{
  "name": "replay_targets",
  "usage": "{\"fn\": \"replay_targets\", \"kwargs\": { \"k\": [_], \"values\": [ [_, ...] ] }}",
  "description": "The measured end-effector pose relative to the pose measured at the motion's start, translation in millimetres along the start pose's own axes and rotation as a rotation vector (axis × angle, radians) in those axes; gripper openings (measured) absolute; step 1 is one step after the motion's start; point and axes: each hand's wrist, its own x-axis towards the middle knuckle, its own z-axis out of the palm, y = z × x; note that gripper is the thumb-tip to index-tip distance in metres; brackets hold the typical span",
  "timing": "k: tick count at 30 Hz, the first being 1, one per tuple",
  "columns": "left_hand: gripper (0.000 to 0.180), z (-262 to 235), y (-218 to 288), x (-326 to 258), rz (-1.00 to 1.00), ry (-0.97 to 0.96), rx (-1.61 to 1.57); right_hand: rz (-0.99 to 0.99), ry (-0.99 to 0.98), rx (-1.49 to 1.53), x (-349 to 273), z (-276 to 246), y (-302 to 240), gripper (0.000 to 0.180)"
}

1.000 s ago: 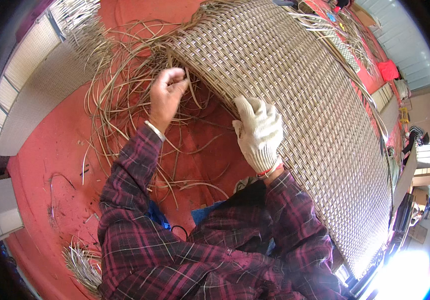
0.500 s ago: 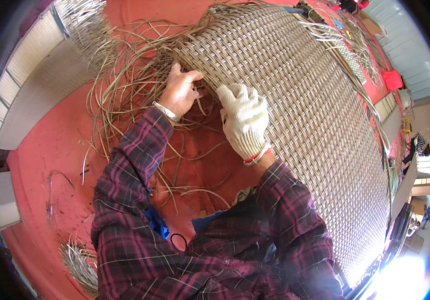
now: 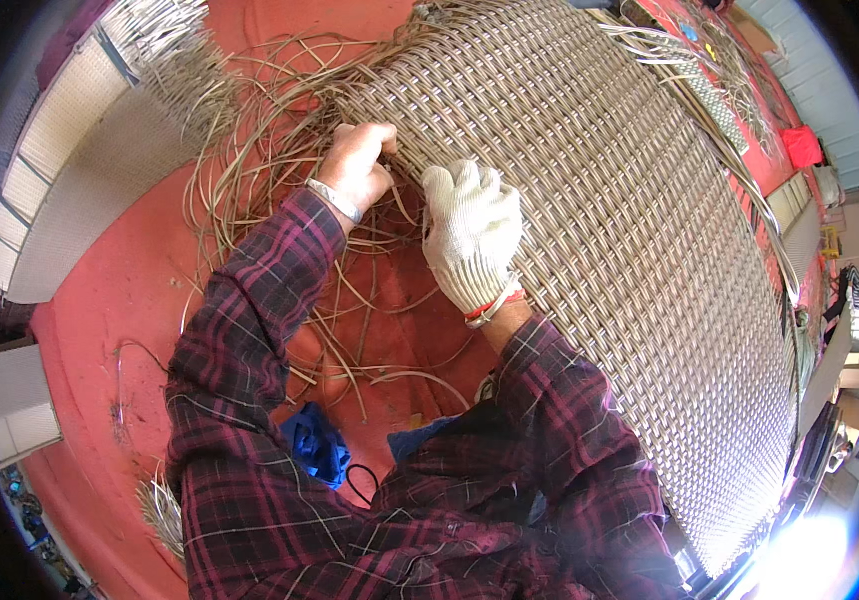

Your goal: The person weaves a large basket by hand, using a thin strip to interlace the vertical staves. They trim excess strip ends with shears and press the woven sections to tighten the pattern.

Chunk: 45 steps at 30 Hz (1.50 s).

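Note:
A large brown-grey woven wicker panel (image 3: pixel 610 250) slopes across the right side, its near left edge running past both hands. At its upper left corner, my bare left hand (image 3: pixel 358 165), with a pale band at the wrist, is closed with fingers bent against the edge; what is in its grip is hidden. My right hand (image 3: pixel 472 235), in a white knitted glove, has its fingers curled in at the panel's edge, fingertips hidden. Long loose wicker strands (image 3: pixel 250 165) spread in a tangle from the corner, behind and left of my left hand.
Red sheeting (image 3: pixel 110 330) covers the floor. Pale woven panels (image 3: pixel 75 165) stand at the left, with frayed strands on top. A bundle of strands (image 3: pixel 162 512) lies lower left, and a blue cloth (image 3: pixel 317 445) near my lap. Loose strands (image 3: pixel 765 215) hang along the panel's far edge.
My left hand's thumb and forefinger, spread before, are now bent in together at the edge. My gloved right hand has shifted slightly left and up. The whole view has moved a little.

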Motion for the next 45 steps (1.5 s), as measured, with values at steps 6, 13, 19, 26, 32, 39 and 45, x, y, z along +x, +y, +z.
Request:
{"fn": "replay_targets", "kwargs": {
  "k": [6, 13, 19, 26, 32, 39, 45],
  "values": [
    [0.027, -16, -1, -9, 0.854, -0.146, 1.189, -0.032, 0.035, 0.058, 0, 3, 3, 0.007],
    [0.031, -5, 2, -25, -0.081, -0.133, -0.388, -0.026, 0.041, 0.14, 0, 4, 7, 0.017],
    [0.024, -12, 15, -12, -0.035, 0.05, -0.12, -0.03, 0.004, 0.1, -1, 0, 4, 0.012],
    [0.022, -27, 29, 8, -0.011, -0.009, 0.108, -0.047, 0.004, 0.083, -2, -1, 5, 0.013],
    [0.023, -34, 35, 20, -0.099, -0.004, 0.04, -0.041, -0.017, 0.107, -1, -2, 5, 0.013],
    [0.032, -32, -23, 1, -0.464, 0.351, -0.08, -0.058, -0.036, 0.158, -1, -2, 9, 0.01],
    [0.031, -47, -15, -28, 0.334, 0.305, 0.401, 0.072, 0.069, 0.213, 4, -3, 2, 0.038]
  ]
}}
